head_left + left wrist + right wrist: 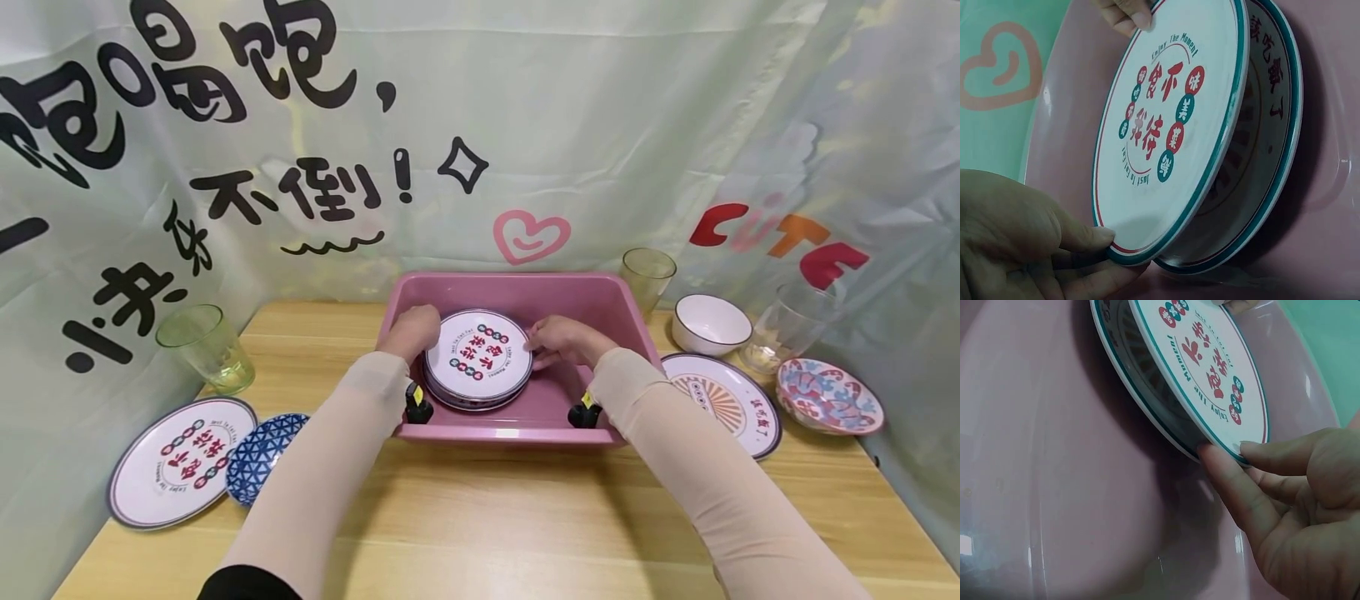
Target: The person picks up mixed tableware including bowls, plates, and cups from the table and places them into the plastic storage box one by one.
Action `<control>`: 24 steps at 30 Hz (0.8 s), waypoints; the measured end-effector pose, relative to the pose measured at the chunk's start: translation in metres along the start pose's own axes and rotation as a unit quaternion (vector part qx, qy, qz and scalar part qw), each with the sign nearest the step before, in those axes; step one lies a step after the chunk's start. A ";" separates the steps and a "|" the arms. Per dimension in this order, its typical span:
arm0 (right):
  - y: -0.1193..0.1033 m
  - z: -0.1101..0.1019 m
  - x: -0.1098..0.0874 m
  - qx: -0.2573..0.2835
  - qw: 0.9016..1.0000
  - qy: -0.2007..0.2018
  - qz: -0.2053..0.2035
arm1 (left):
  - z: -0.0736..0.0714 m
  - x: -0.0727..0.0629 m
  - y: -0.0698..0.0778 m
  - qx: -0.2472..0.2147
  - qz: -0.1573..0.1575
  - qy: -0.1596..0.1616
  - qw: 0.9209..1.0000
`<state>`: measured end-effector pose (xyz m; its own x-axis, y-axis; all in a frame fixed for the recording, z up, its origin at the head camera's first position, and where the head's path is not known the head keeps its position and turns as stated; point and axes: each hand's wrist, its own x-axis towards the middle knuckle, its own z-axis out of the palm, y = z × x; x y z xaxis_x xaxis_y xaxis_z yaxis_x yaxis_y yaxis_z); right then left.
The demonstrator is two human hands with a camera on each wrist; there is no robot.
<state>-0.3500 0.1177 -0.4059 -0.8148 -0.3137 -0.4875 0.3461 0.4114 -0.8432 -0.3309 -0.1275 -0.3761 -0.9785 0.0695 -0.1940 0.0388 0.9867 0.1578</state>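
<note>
Inside the pink tub (pixel 495 432), a red-lettered white plate (pixel 480 354) overlies a second plate (pixel 1266 156). The left hand (pixel 412 331), by the tub's left wall, and the right hand (pixel 567 339), right of its centre, pinch the top one's rim, fingers nearly closed.

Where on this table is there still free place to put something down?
The widest bare patch is the table in front of the tub, between the sleeves. A smaller one lies between tub and left glass. Right of the tub is crowded: plate, two bowls, two glasses.
</note>
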 end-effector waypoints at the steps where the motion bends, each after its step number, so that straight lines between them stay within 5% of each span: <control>1: 0.000 0.000 0.000 -0.001 1.000 0.000 -0.001 | 0.001 0.000 -0.001 -0.001 0.000 0.001 1.000; 24: 0.001 0.003 -0.001 -0.022 1.000 0.019 -0.002 | 0.002 0.003 0.003 0.039 0.010 -0.046 0.998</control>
<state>-0.3472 0.1156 -0.4071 -0.8338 -0.2822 -0.4744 0.3227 0.4480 -0.8337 -0.3334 -0.1237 -0.3780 -0.9548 0.0992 -0.2802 0.0773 0.9931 0.0884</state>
